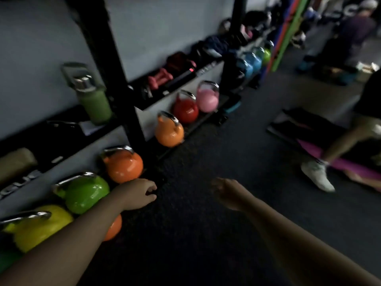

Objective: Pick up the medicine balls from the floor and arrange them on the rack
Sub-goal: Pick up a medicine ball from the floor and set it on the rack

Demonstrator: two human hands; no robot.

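Note:
No medicine ball shows in the blurred head view. A black rack (115, 65) runs along the white wall on the left. My left hand (140, 193) hangs over the dark floor just right of an orange kettlebell (123, 166), fingers loosely curled, holding nothing. My right hand (228, 193) reaches forward over bare floor, fingers apart and empty.
Kettlebells line the floor under the rack: yellow (39, 228), green (84, 193), another orange (169, 131), red (185, 110), pink (207, 99), blue ones farther off. A green bottle (94, 102) and pink dumbbells (159, 78) sit on the shelf. A person's leg and white shoe (317, 174) stand at right by mats.

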